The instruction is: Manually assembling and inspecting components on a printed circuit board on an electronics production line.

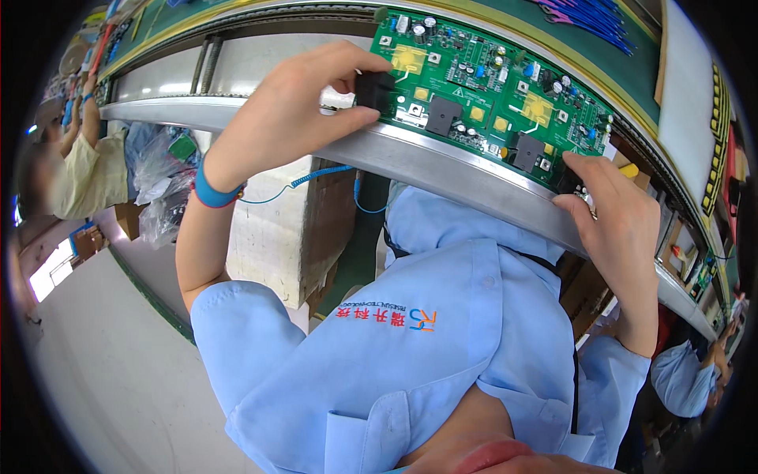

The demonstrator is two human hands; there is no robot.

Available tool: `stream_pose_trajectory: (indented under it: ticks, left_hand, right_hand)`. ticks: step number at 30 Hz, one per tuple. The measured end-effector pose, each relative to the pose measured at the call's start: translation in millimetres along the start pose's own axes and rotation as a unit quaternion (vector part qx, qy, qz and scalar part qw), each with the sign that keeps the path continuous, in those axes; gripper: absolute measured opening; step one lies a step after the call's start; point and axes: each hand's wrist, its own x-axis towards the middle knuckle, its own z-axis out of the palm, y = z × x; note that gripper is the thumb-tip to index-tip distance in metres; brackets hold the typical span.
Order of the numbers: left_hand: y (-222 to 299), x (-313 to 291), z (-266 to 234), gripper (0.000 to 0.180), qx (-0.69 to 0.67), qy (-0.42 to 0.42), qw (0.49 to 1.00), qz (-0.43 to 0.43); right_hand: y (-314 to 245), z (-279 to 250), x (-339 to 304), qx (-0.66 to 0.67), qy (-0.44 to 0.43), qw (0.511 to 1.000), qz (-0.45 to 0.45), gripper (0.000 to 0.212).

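Observation:
A long green circuit board (493, 93) rests tilted across the metal rail in front of me, filled with capacitors, yellow pads and dark components. At its left end, my left hand (288, 107) closes thumb and forefinger around a black block (374, 92). My right hand (620, 221) grips a smaller black block (564, 178) at the lower right corner, partly hidden by the fingers. Between the hands, two dark grey rectangular components (444, 116) stand on the board's near side. A blue wrist strap (213, 188) with a coiled cord circles my left wrist.
The silver rail (466, 164) runs along my side of the line. Blue cable ties (588, 22) lie on the green bench beyond. A whitish box (272, 237) stands below the rail, and clear plastic bags (162, 186) hang at left. Other people work at both sides.

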Motion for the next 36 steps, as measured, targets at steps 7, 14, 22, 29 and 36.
stream_pose_trajectory:
  ticks: [7, 14, 22, 29, 36]
  left_hand:
    - [5, 6, 8, 0.046, 0.127, -0.018, 0.989, 0.075]
    - [15, 16, 1, 0.045, 0.198, -0.081, 0.973, 0.082]
    - [24, 31, 7, 0.043, 0.153, -0.078, 0.984, 0.041]
    - [44, 33, 23, 0.043, 0.110, -0.076, 0.988, 0.077]
    - [72, 61, 37, 0.052, 0.123, -0.128, 0.976, 0.126]
  right_hand:
    - [5, 11, -4, 0.019, 0.039, 0.999, 0.004, 0.039]
    - [10, 20, -7, 0.056, 0.088, 0.994, -0.010, 0.038]
    - [26, 18, -15, 0.092, 0.087, 0.992, -0.003, 0.039]
    - [129, -36, -13, 0.052, 0.253, 0.953, 0.160, 0.034]
    - [321, -34, -28, -0.237, 0.365, 0.893, 0.116, 0.031]
